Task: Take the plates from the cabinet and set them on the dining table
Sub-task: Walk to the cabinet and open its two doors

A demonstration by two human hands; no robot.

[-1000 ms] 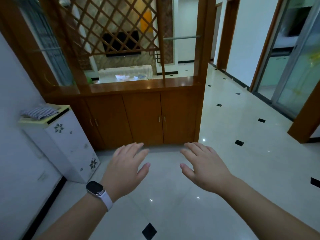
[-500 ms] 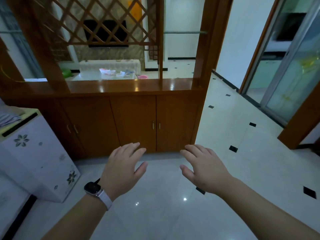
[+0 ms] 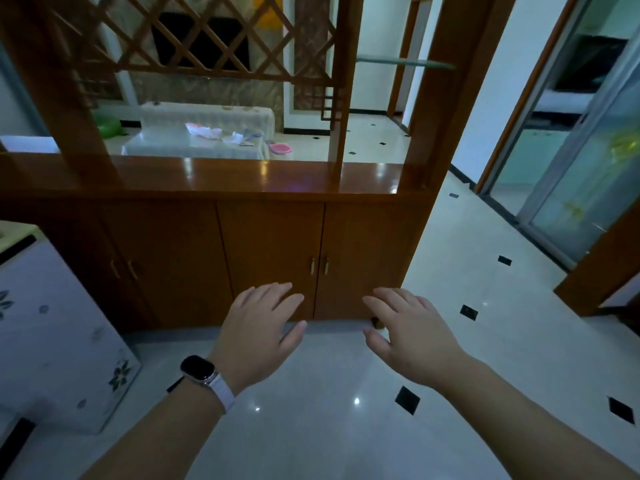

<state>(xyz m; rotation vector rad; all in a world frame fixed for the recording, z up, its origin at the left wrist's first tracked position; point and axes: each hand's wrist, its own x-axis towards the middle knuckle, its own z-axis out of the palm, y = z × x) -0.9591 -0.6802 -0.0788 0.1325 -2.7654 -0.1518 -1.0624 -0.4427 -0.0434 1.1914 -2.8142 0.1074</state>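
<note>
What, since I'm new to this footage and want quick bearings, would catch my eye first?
Two bare hands reach forward low in the centre: the left hand, with a dark watch on its wrist, and the right hand beside it. Both have spread fingers and hold nothing. Just beyond them stands a glossy brown wooden cabinet with its doors closed, topped by a diagonal lattice screen.

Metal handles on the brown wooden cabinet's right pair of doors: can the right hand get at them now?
Probably yes. The open, empty right hand hovers below the small metal handles, with nothing visible between. The brown wooden cabinet doors are shut.
</note>
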